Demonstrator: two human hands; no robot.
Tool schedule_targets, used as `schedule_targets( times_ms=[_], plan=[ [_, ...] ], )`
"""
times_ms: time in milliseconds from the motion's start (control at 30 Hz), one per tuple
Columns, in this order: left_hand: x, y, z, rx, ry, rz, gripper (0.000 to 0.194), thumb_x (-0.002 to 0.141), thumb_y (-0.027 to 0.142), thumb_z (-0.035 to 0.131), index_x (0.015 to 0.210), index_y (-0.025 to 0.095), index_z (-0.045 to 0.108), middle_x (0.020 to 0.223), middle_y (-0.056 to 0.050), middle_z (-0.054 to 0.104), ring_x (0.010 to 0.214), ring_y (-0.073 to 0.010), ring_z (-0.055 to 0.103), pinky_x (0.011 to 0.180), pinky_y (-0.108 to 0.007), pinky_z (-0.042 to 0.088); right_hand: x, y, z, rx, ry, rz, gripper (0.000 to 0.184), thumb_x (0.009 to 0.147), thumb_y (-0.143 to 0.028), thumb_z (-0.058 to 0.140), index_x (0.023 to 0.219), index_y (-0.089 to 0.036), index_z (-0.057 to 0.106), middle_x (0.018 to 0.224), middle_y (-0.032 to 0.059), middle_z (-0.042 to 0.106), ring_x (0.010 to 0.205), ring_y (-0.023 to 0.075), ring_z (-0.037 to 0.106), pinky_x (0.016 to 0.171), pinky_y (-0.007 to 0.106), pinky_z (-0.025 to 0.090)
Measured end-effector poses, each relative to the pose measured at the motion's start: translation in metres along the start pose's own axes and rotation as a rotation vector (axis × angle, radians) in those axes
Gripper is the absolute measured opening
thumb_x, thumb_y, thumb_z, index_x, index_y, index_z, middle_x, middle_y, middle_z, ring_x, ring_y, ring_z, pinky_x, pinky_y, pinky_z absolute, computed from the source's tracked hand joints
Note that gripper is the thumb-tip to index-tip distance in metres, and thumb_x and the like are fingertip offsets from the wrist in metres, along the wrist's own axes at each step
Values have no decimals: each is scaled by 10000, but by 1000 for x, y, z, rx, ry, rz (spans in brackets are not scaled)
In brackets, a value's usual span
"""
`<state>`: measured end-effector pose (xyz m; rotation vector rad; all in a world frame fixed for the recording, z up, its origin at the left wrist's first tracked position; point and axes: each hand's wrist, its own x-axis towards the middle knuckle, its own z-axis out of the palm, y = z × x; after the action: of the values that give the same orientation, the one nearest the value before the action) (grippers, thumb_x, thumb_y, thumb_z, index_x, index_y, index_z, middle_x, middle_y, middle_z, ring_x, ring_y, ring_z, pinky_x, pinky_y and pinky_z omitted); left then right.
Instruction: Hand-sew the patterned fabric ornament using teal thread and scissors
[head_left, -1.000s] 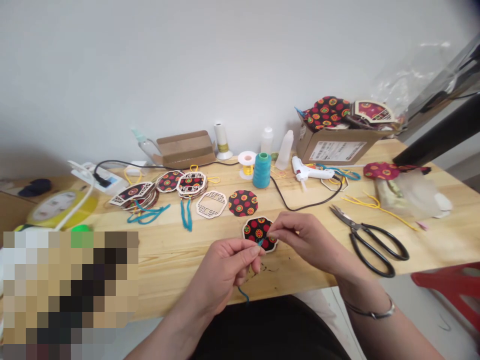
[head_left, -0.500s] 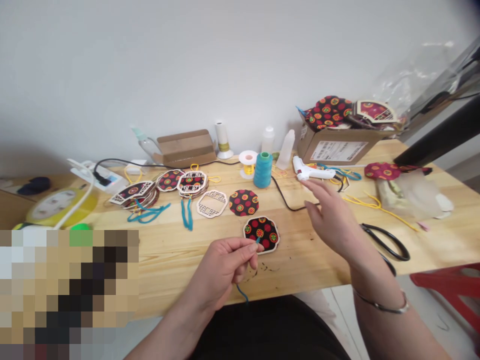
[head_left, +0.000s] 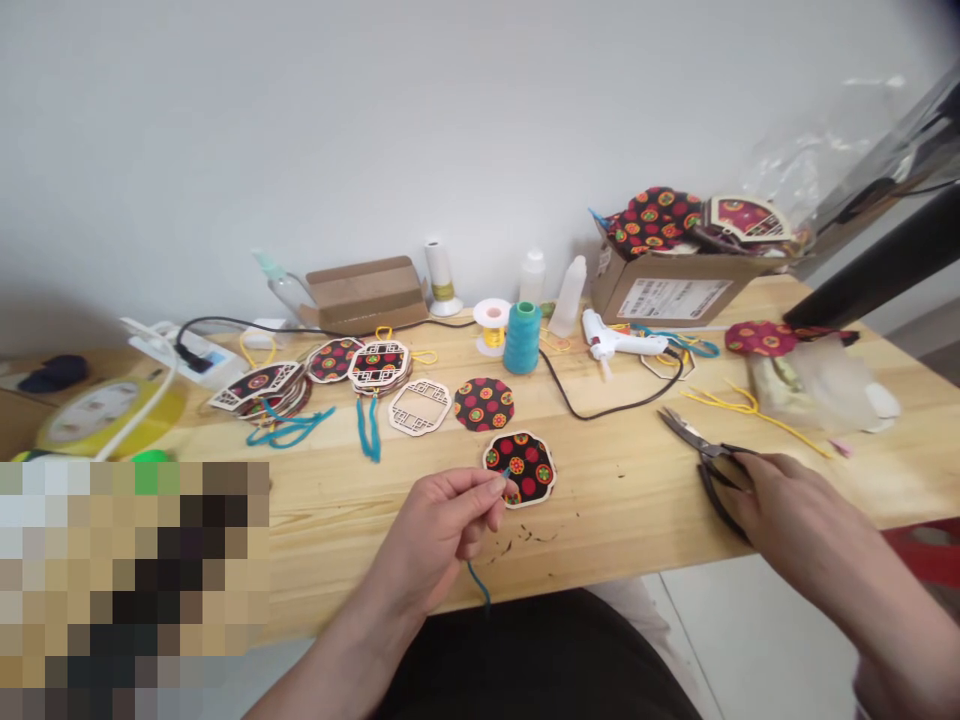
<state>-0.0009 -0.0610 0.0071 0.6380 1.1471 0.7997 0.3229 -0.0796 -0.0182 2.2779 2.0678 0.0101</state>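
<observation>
My left hand pinches a teal cord between thumb and fingertips, with a short end showing above and a tail hanging below. Just behind those fingers lies a wooden-framed piece with dark floral fabric, partly covered by them. To the right, my right hand grips the black handles of a pair of scissors, whose blades point toward the back left over the table. A round floral fabric piece and a bare fretwork frame rest behind the left hand.
A teal thread cone, a white glue gun with its black cable and plastic bottles stand at the back. Finished ornaments lie left. A carton of fabric pieces sits back right; a yellow tape roll is far left.
My right hand has moved from near the glue gun down and right, and now holds the scissors that lay on the table. The left hand keeps its pinch on the cord.
</observation>
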Motion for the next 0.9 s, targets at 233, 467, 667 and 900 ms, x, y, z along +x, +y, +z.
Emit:
schedule_targets(
  times_ms=[233, 467, 667, 900],
  plan=[
    [-2, 1, -1, 10, 37, 34, 193, 661, 296, 738, 718, 114, 707, 498, 18, 520, 424, -30, 338, 388, -172, 152, 1, 4, 5, -58, -50, 24, 248, 810, -239, 416, 977, -101, 537, 935, 200, 584, 880, 327, 604, 726, 401, 478],
    [-1, 3, -1, 18, 23, 46, 199, 673, 308, 731, 719, 116, 709, 486, 27, 508, 410, -21, 312, 385, -170, 146, -5, -15, -17, 384, -21, 152, 427, 741, -342, 529, 1122, -150, 503, 1039, 150, 609, 845, 270, 619, 699, 385, 498],
    [-1, 1, 0, 12, 11, 43, 197, 680, 309, 729, 710, 117, 698, 484, 29, 501, 404, -19, 298, 385, -177, 127, -14, -65, -37, 1327, -269, 3, 437, 618, -369, 724, 958, -180, 527, 908, 84, 650, 811, 199, 627, 680, 285, 522],
    [-3, 1, -2, -15, 18, 62, 167, 685, 289, 726, 693, 125, 696, 492, 29, 503, 398, -17, 286, 387, -183, 127, -24, -97, -58, 1311, -669, -257, 347, 580, -216, 744, 865, -180, 549, 818, 12, 591, 733, 146, 539, 593, 223, 449]
  ],
)
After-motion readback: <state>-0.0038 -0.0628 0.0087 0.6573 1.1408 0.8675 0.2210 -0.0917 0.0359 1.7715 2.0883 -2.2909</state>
